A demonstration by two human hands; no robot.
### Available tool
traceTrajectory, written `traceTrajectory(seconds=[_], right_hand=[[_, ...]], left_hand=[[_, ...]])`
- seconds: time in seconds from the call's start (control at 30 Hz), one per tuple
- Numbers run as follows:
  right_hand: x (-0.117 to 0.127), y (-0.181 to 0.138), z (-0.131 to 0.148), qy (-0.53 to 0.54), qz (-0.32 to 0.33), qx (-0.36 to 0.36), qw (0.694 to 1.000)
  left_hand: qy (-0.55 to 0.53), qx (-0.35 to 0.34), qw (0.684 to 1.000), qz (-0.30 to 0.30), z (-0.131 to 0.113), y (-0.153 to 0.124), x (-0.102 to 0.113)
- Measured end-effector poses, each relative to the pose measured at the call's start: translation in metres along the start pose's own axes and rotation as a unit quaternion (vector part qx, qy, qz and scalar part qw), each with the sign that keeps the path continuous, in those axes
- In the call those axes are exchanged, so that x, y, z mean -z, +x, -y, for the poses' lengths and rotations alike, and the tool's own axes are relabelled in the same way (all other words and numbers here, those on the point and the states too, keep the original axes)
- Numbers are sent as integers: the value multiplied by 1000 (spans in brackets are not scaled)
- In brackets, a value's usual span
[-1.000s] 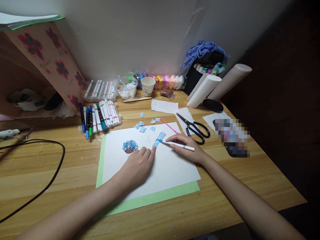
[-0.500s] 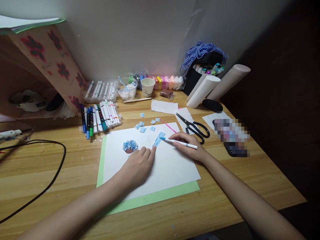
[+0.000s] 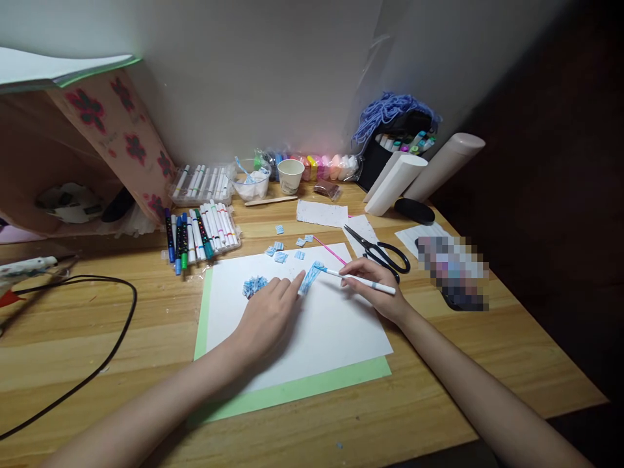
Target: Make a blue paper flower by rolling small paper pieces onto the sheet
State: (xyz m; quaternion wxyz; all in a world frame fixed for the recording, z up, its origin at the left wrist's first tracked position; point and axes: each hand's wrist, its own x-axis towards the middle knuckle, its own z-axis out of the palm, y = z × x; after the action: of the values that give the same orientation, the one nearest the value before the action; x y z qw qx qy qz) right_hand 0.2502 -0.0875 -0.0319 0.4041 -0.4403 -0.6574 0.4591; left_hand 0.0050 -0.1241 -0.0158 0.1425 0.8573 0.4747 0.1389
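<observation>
My right hand is closed round a white marker whose blue tip meets a small strip of paper streaked with blue. At the strip's left edge rests the stretched index finger of my left hand, its other fingers bent. Under both hands lies a white sheet on a green sheet. Beside my left hand sits a clump of crinkled blue-and-white bits, partly covered by the hand. Several blue-streaked paper squares are scattered near the sheet's far edge.
Black-handled scissors lie right of the sheet, beside a pink stick. Marker trays stand back left, near a paper cup and clear bowl. A blurred-out object is at right, a black cable at left.
My left index finger has moved up along the strip's left edge and straightened. The marker's rear end has swung slightly lower. The whole view has shifted a little.
</observation>
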Motion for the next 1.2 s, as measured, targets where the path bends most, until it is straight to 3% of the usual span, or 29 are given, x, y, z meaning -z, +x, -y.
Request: traceTrajectory(seconds=[0.07,0.2,0.43,0.53,0.7,0.8,1.0,1.2], right_hand=[[-5,-2,4,56,9,13,998],[-9,-5,7,141,56,31,988],[-6,-7,8,190,42,29,980],[-3,-9,9,191,49,38,980],[-1,-11,13,184,84,40,979],[-3,-14,18,183,106,55,976],[-5,-18,20,161,128,115,972],[-5,-18,18,126,162,84,975]], left_hand=[[-158,67,984,-52,0,7,5],[-412,144,897,-69,-3,22,10],[-539,136,828,-70,-8,29,8],[-524,119,840,-73,-10,29,11],[-338,17,940,-46,-11,24,18],[-251,-64,966,-8,-10,24,24],[-225,-146,961,62,-7,31,36],[-343,-92,931,79,-6,21,25]])
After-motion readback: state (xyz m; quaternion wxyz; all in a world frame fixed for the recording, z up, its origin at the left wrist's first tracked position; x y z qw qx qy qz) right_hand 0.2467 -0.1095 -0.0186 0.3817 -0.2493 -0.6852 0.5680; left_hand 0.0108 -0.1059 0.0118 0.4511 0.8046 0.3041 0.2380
